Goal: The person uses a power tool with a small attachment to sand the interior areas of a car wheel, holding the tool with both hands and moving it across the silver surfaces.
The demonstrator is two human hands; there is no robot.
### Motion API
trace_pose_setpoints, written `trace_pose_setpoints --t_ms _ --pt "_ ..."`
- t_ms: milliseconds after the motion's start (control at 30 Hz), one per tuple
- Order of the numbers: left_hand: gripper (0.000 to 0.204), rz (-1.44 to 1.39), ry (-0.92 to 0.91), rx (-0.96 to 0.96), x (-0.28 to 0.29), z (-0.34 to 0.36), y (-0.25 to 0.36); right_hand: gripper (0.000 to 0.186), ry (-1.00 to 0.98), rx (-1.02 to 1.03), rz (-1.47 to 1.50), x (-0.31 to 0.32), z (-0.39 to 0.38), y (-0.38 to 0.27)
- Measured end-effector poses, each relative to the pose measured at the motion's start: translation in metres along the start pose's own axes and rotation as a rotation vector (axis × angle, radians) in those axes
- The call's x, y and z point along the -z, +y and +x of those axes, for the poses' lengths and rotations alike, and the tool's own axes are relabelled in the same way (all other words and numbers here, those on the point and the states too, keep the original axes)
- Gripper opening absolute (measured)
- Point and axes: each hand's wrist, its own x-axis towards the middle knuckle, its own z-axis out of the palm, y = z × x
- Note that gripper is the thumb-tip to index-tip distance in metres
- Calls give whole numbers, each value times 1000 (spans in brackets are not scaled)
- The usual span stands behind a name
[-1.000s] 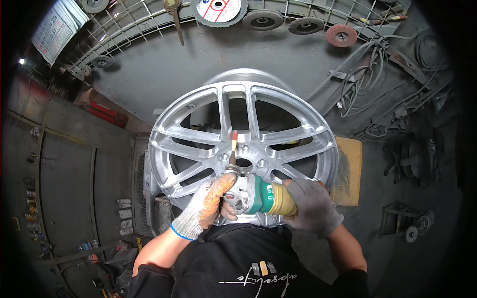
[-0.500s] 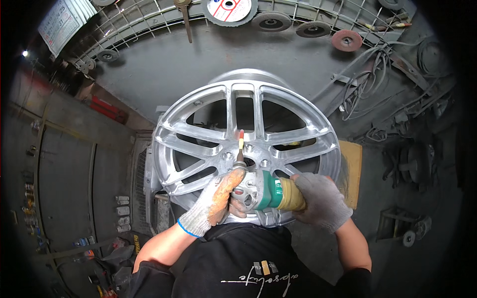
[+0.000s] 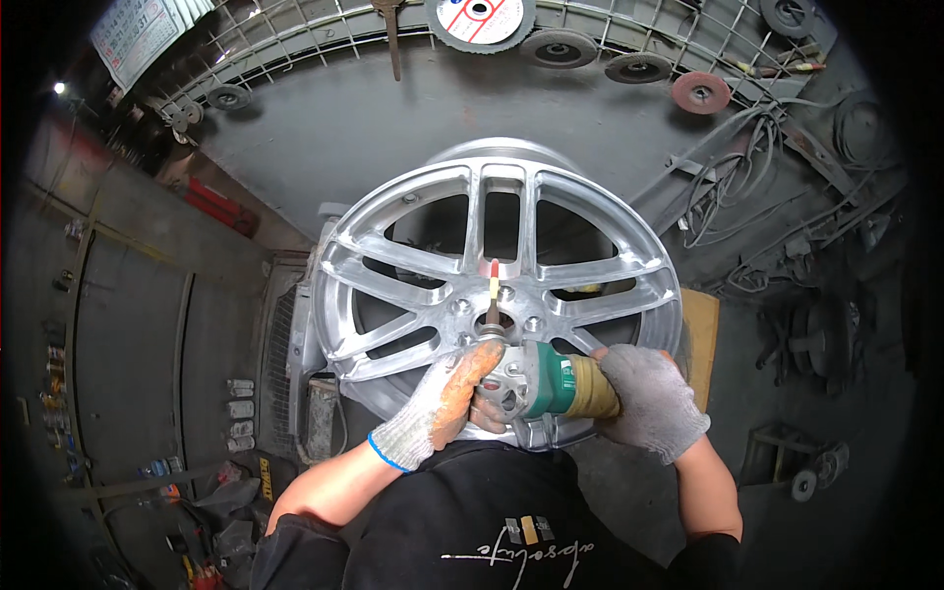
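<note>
A green and silver angle grinder (image 3: 551, 379) lies crosswise in front of me, over the near part of a bare metal wheel rim (image 3: 418, 285). My left hand (image 3: 454, 391), in a whitish knit glove with orange stains, is closed around its metal head. Around its tan-wrapped rear body my right hand (image 3: 651, 398), in a grey glove, is closed as well. A slim bit with a red and yellow tip (image 3: 495, 280) points away from the grinder's head, above the rim's hub. I cannot tell whether the tip touches the metal.
Grinding discs, among them a reddish one (image 3: 701, 92), hang on a wire rack (image 3: 334, 37) at the back. Tangled cables (image 3: 733, 187) hang at the right. Brown cardboard (image 3: 699, 344) stands beside the rim, a red box (image 3: 221, 206) at the far left, and several cans (image 3: 240, 408) lower left.
The rim, grinder and both hands appear slightly farther right, along with most of the background, so the view has shifted. Both hands keep their hold on the grinder.
</note>
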Motion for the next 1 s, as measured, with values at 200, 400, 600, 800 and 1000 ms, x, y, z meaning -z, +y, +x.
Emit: trace_pose_setpoints --t_ms 200,400,600,800,1000 --pt "28 -135 -41 47 12 11 -24 62 36 26 -59 9 -11 4" --pt "20 -400 -139 100 14 6 -31 65 75 51 -96 4 -14 3" --pt "22 -233 -52 34 2 -1 -31 70 49 52 -70 7 -17 5" --pt "39 -16 41 -3 -3 -1 -38 74 98 66 -124 5 -29 12" --pt "30 -122 -14 53 10 -4 -38 73 62 60 -103 1 -23 8"
